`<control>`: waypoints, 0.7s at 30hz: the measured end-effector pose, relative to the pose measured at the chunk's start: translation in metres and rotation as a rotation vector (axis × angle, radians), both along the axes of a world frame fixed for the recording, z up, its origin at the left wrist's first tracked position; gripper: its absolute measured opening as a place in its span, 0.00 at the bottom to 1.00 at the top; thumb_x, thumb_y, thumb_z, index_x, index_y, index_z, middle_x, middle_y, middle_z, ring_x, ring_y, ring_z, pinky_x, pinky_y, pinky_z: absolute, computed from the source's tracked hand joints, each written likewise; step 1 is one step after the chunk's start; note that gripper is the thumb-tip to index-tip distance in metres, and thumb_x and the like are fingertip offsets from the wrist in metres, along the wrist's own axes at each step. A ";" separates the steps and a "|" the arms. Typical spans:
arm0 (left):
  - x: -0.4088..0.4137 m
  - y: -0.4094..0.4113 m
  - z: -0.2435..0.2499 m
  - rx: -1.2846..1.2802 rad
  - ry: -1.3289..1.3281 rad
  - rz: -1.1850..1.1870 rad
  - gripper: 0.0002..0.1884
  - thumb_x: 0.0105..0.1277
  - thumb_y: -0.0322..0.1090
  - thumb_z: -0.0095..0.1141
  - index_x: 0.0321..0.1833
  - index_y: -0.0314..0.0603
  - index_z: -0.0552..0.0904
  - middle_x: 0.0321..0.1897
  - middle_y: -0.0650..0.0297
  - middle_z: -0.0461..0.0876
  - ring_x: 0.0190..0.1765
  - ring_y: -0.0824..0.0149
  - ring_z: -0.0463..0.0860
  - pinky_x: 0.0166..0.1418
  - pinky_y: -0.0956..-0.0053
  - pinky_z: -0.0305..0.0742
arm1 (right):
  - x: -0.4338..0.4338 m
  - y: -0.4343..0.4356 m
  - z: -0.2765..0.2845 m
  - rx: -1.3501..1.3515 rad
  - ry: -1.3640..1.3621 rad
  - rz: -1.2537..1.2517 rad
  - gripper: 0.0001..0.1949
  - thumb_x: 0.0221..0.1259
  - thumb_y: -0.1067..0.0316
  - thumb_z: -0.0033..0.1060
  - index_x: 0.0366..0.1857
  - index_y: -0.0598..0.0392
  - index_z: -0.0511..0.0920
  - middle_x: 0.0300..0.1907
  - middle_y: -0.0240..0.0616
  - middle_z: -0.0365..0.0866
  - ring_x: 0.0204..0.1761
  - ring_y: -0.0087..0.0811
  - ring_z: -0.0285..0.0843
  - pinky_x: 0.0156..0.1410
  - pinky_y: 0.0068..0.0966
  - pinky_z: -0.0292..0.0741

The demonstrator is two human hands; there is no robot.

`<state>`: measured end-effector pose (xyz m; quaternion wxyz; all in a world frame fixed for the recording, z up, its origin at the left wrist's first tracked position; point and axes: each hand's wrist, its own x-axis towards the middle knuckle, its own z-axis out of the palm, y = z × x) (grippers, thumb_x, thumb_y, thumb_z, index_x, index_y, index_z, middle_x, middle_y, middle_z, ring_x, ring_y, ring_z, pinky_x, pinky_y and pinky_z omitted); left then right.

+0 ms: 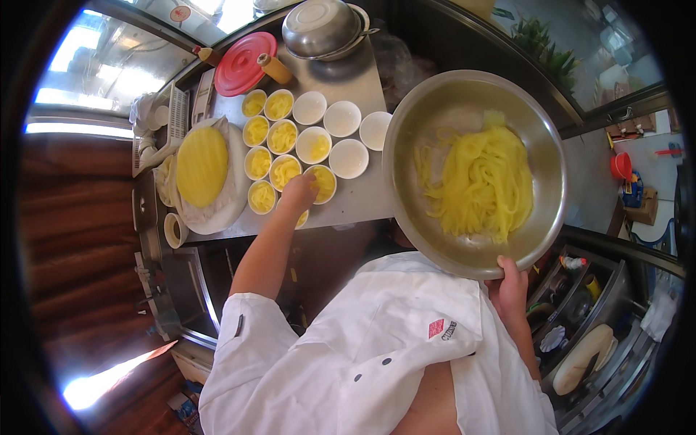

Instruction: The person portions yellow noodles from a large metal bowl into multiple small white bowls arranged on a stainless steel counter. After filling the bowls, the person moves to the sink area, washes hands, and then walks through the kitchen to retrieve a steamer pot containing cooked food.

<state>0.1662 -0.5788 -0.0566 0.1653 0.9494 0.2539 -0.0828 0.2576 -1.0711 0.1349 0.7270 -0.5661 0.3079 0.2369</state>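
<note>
My left hand (302,193) reaches over the white cups, its fingertips at the yellow strips in a cup (324,186); whether they grip any is hidden. My right hand (511,277) grips the near rim of a large stainless steel bowl (399,198), thumb over the edge. The bowl is tilted towards me and holds a heap of yellow noodle-like strips (484,179). Several cups beside my left hand hold similar strips, such as one cup (262,197). A cup with a little in it (314,145) stands by several empty ones, among them an empty white cup (348,159).
On the metal counter (361,198), a yellow ridged slab (202,167) lies on a cloth-covered round board (236,179). Behind the cups are a red lid (244,62), a squeeze bottle (275,69) and an upturned metal bowl (321,27). A white basket (176,117) stands left.
</note>
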 end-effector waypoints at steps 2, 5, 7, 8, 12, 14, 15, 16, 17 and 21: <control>0.002 0.002 -0.003 -0.058 -0.015 0.042 0.12 0.64 0.34 0.63 0.49 0.40 0.89 0.41 0.48 0.90 0.48 0.49 0.89 0.53 0.58 0.82 | -0.001 -0.010 -0.005 0.019 0.008 0.053 0.11 0.70 0.69 0.57 0.52 0.57 0.76 0.39 0.34 0.81 0.32 0.28 0.78 0.34 0.27 0.74; -0.004 0.000 0.015 -0.151 -0.091 0.076 0.14 0.65 0.33 0.61 0.51 0.43 0.89 0.42 0.49 0.90 0.48 0.50 0.89 0.53 0.58 0.82 | -0.001 -0.008 -0.002 0.013 0.005 0.051 0.10 0.69 0.69 0.57 0.51 0.57 0.77 0.38 0.34 0.81 0.31 0.27 0.78 0.34 0.25 0.74; -0.005 -0.001 0.033 -0.195 -0.155 0.079 0.13 0.65 0.31 0.61 0.51 0.41 0.90 0.41 0.50 0.90 0.46 0.51 0.89 0.52 0.59 0.82 | -0.001 -0.006 -0.001 0.001 0.003 0.033 0.10 0.69 0.69 0.58 0.50 0.57 0.77 0.37 0.33 0.81 0.30 0.26 0.78 0.33 0.25 0.74; -0.004 -0.001 0.040 -0.208 -0.183 0.079 0.13 0.64 0.30 0.62 0.50 0.39 0.90 0.40 0.51 0.90 0.45 0.53 0.90 0.52 0.61 0.83 | 0.000 -0.006 -0.001 -0.004 0.006 0.030 0.10 0.69 0.69 0.58 0.50 0.57 0.77 0.37 0.33 0.81 0.31 0.26 0.78 0.33 0.25 0.73; -0.003 0.004 0.048 -0.274 -0.130 -0.024 0.18 0.62 0.27 0.63 0.57 0.39 0.88 0.47 0.53 0.88 0.47 0.55 0.89 0.54 0.63 0.83 | 0.004 -0.004 -0.001 -0.002 0.003 0.056 0.11 0.68 0.69 0.57 0.51 0.56 0.77 0.37 0.33 0.81 0.31 0.26 0.77 0.32 0.25 0.73; -0.006 0.007 0.038 -0.212 -0.056 -0.085 0.23 0.62 0.27 0.63 0.63 0.42 0.84 0.55 0.52 0.84 0.54 0.53 0.87 0.59 0.62 0.82 | 0.006 0.003 0.006 0.005 -0.011 0.041 0.10 0.68 0.69 0.57 0.51 0.56 0.77 0.37 0.33 0.81 0.31 0.26 0.77 0.32 0.26 0.72; -0.003 0.005 0.037 -0.183 -0.019 -0.121 0.25 0.62 0.26 0.63 0.65 0.44 0.83 0.59 0.52 0.82 0.57 0.52 0.86 0.61 0.62 0.81 | 0.007 0.005 0.008 0.007 -0.019 0.029 0.10 0.68 0.70 0.57 0.51 0.55 0.77 0.37 0.33 0.80 0.31 0.27 0.77 0.32 0.26 0.72; 0.000 0.004 0.037 -0.170 0.006 -0.153 0.27 0.62 0.26 0.63 0.67 0.45 0.82 0.62 0.52 0.80 0.59 0.51 0.84 0.64 0.61 0.80 | 0.007 0.005 0.008 0.004 -0.024 0.026 0.10 0.68 0.70 0.57 0.50 0.56 0.77 0.37 0.33 0.80 0.30 0.27 0.77 0.32 0.26 0.72; 0.003 0.003 0.038 -0.157 0.032 -0.186 0.28 0.61 0.26 0.63 0.68 0.46 0.81 0.64 0.52 0.79 0.62 0.50 0.83 0.66 0.61 0.78 | 0.007 0.005 0.007 0.002 -0.029 0.023 0.10 0.68 0.70 0.56 0.50 0.56 0.77 0.36 0.34 0.80 0.29 0.27 0.76 0.31 0.27 0.71; 0.013 0.004 0.028 -0.147 0.122 -0.284 0.27 0.60 0.27 0.64 0.66 0.47 0.81 0.65 0.53 0.78 0.67 0.48 0.78 0.70 0.59 0.75 | 0.006 -0.010 -0.002 0.048 -0.005 0.113 0.11 0.70 0.70 0.56 0.53 0.55 0.76 0.41 0.34 0.80 0.37 0.27 0.79 0.35 0.26 0.73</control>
